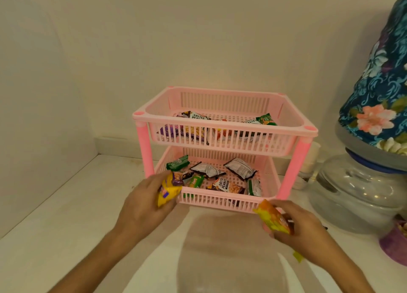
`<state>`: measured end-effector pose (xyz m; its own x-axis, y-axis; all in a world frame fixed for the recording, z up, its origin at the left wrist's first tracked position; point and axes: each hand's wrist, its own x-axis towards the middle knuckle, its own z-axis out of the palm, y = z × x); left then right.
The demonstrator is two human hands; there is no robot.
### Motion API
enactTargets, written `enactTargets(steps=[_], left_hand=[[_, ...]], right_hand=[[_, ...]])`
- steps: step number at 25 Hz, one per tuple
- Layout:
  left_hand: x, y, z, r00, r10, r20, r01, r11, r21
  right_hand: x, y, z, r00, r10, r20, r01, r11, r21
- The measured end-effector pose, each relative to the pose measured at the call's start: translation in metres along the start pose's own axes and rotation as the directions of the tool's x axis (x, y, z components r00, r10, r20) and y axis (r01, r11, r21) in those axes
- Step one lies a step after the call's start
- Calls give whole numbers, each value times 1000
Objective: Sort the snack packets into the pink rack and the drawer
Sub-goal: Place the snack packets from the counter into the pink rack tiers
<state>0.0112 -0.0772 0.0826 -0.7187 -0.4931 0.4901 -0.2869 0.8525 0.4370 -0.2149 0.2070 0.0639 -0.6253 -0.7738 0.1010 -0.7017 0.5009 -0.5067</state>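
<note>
A two-tier pink rack (226, 128) stands on the white counter against the wall. Its upper basket holds several snack packets, among them a salted peanuts packet (197, 116) and a green packet (266, 119). Several more packets lie in the lower basket (220, 201), including silver ones (241, 167). My left hand (143, 204) grips a yellow and purple packet (168, 190) at the lower basket's front left corner. My right hand (299, 229) holds a yellow-orange packet (274, 218) just in front of the lower basket's right front corner. No drawer is in view.
A large water jar under a floral cloth cover (378, 90) stands on a clear dispenser base (356, 191) to the right of the rack. A purple cup (394, 246) sits at the right edge. Walls close the counter at the back and left.
</note>
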Motion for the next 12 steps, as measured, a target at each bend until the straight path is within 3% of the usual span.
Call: enactTargets(steps=[6, 9, 12], left_hand=[[104, 54, -61, 966, 146, -211, -186, 965, -183], [151, 59, -65, 953, 175, -246, -214, 966, -143], [202, 46, -58, 972, 123, -202, -137, 989, -57]], right_hand=[[45, -98, -81, 963, -266, -32, 265, 963, -41], [75, -132, -105, 939, -336, -78, 335, 942, -35], [114, -154, -121, 927, -340, -156, 336, 940, -51]])
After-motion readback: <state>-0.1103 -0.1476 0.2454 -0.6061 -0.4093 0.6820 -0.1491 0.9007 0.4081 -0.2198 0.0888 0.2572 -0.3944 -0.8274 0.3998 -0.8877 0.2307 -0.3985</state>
